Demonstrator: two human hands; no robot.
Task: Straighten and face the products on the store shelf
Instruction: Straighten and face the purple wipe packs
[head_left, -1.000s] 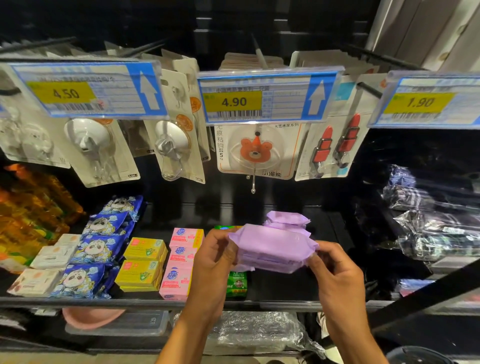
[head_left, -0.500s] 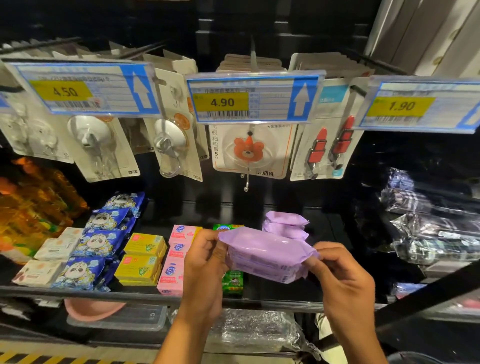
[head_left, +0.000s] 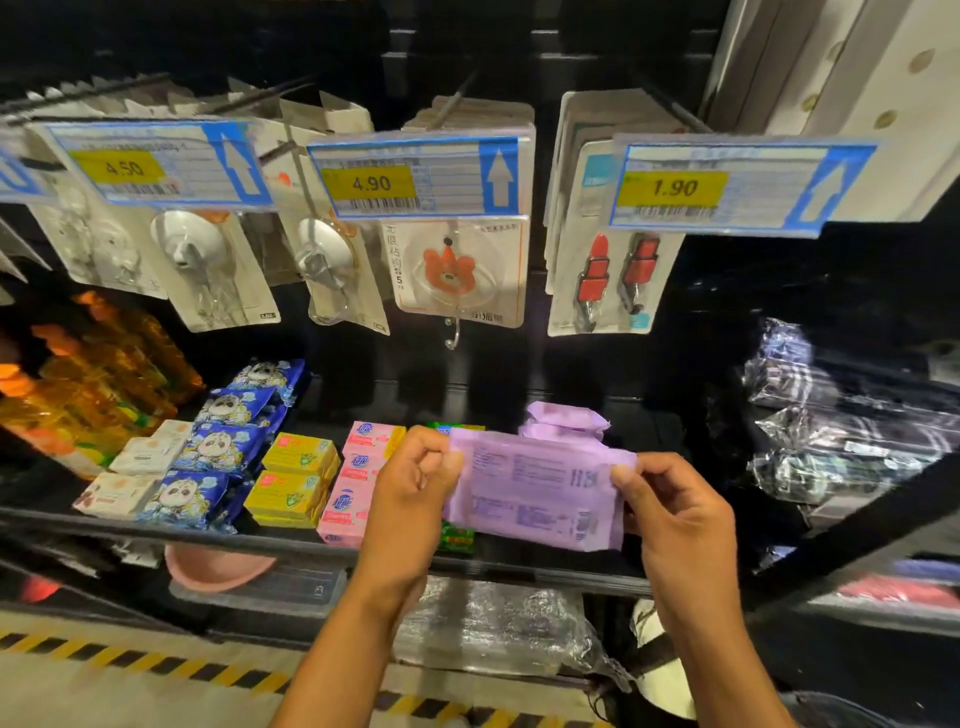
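Black store shelf (head_left: 291, 540), front rim running left to right across the view; a hazard-striped floor (head_left: 130, 660) below. Above it, a row of hook cards (head_left: 457, 270) on pegs, fronted by three price tags: 4.50 (head_left: 156, 166), 4.90 (head_left: 415, 179), 1.90 (head_left: 727, 187). Far left on the shelf, orange bottles (head_left: 93, 384), blurred. Far right, clear-wrapped bundles (head_left: 831, 441), contents not legible. Blue panda packs (head_left: 218, 452) lie in a file running front to back, white boxes (head_left: 130, 478) just beside them on the left. Purple wipes pack (head_left: 535, 493) held in the air over the front of the shelf, right of centre, its printed side with small text and a barcode turned to the camera, long edge roughly level. Left hand (head_left: 410, 499) pinches the pack's left end, fingers curled; right hand (head_left: 680, 514) pinches its right end, thumb on the near face. Yellow soap boxes (head_left: 293, 483) sit two deep beside the panda packs, pink soap boxes (head_left: 353, 493) in a file next to them, partly behind the left hand. Two more purple packs (head_left: 563, 421) are stacked at the rear, just behind the held one. A green box (head_left: 457, 540) shows under the held pack, mostly hidden.
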